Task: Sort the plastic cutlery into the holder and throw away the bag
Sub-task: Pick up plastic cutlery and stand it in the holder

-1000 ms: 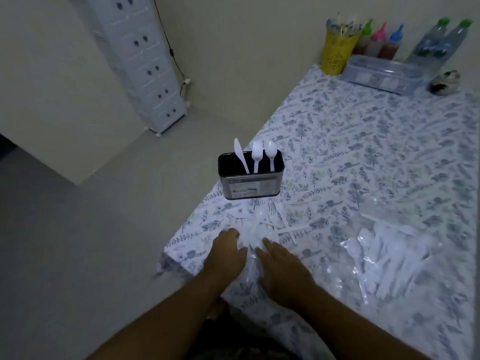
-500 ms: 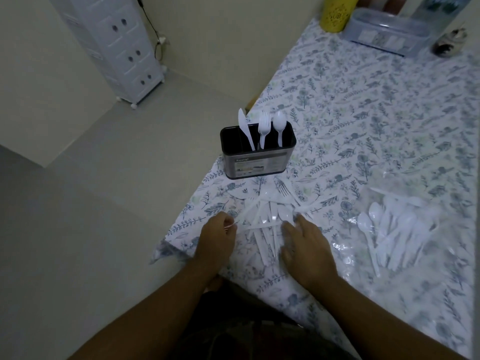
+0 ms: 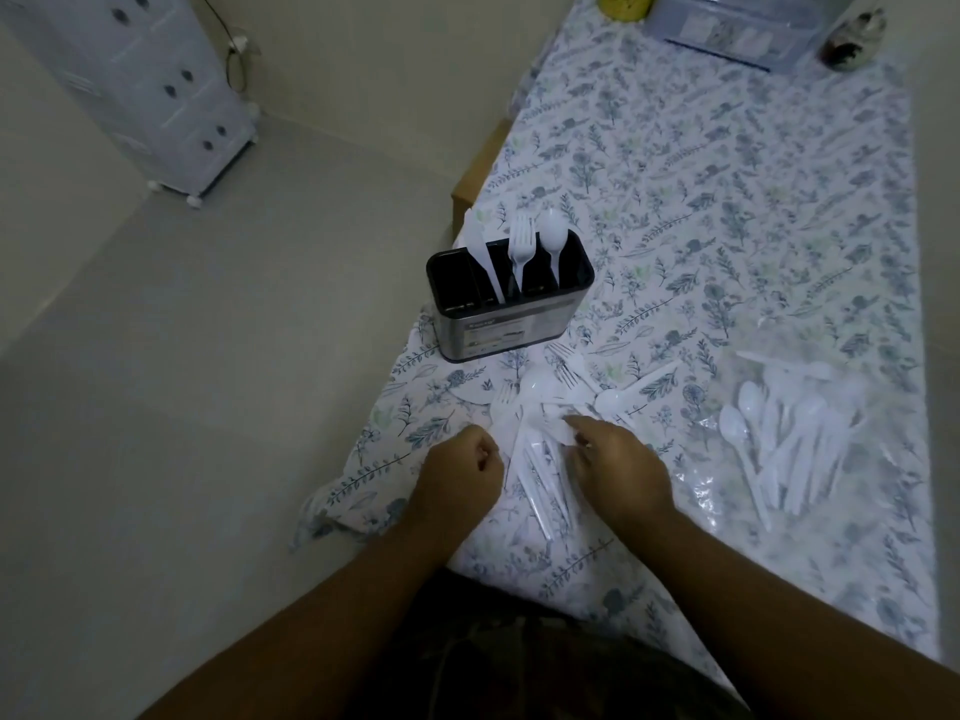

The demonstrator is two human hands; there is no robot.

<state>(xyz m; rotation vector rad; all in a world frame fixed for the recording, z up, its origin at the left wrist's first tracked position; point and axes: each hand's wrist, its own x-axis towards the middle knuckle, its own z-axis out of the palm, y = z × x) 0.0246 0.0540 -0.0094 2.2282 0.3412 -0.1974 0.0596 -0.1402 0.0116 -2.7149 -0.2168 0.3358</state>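
At the near corner of the worktop (image 3: 779,210), sorting barely begun. Left hand (image 3: 460,483) curled into a fist, with nothing visible in it; right hand (image 3: 618,467) over a loose pile of cutlery (image 3: 540,459), fingers bent onto the pieces, firm grip or not impossible to tell. Just beyond the pile, the holder (image 3: 506,324), carrying only a knife (image 3: 480,254), a fork (image 3: 521,246) and a spoon (image 3: 552,241), each apparently in its own slot. Well to the right, more spoons lying on the clear bag (image 3: 789,439). Next, by the look of it: picking one piece from the tangle, matching it to its slot; bag disposal still far off.
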